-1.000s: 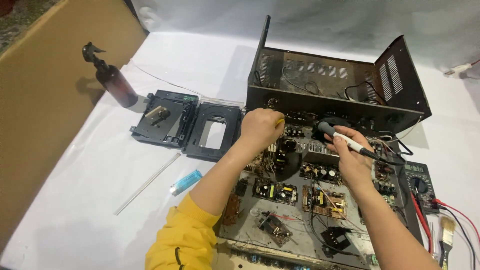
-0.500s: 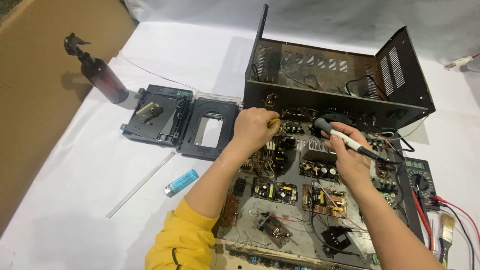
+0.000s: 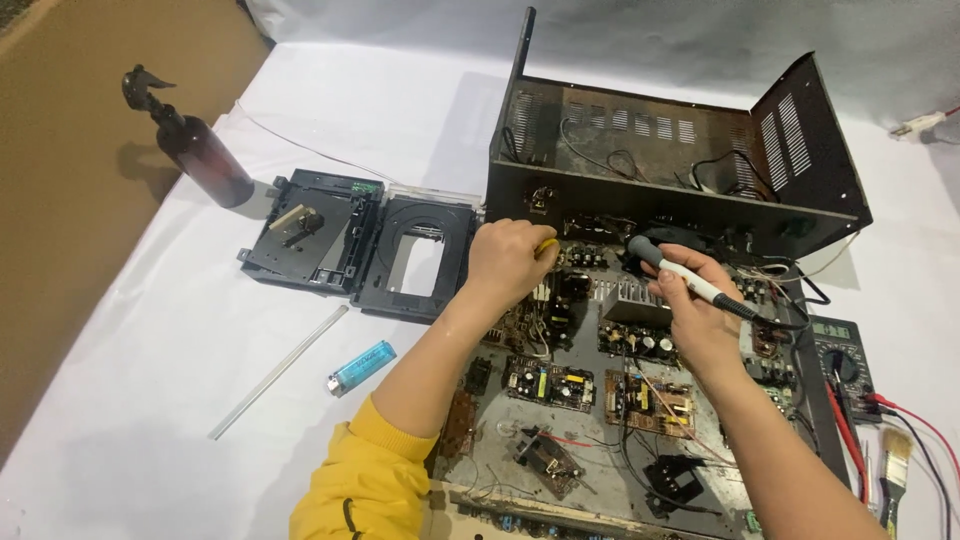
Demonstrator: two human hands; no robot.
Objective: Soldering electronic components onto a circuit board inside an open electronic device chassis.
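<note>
Left hand point(image 3: 512, 262) is curled into a loose fist over the rear edge of the opened chassis point(image 3: 620, 400), fingers pressed together around a small yellow-tipped tool point(image 3: 546, 246); only the yellow end shows, so I cannot tell what kind of tool it is. Right hand point(image 3: 700, 305) pinches a soldering iron point(image 3: 690, 280) like a pen, grey grip end pointing up and left, over the circuit boards point(image 3: 590, 385) in the middle of the chassis. Both hands hover above the boards, well apart from each other.

The black metal cover point(image 3: 680, 150) stands upright just behind the boards. Left of the chassis on the white worktop point(image 3: 150, 400) lies a black disc-drive mechanism point(image 3: 360, 245), opened flat. Nearer me: a blue lighter point(image 3: 362, 367) and a clear thin rod point(image 3: 278, 372). A brown spray bottle point(image 3: 195, 145) lies at far left. A multimeter point(image 3: 840, 350) with red leads and a small brush point(image 3: 893, 460) sit at the right edge.
</note>
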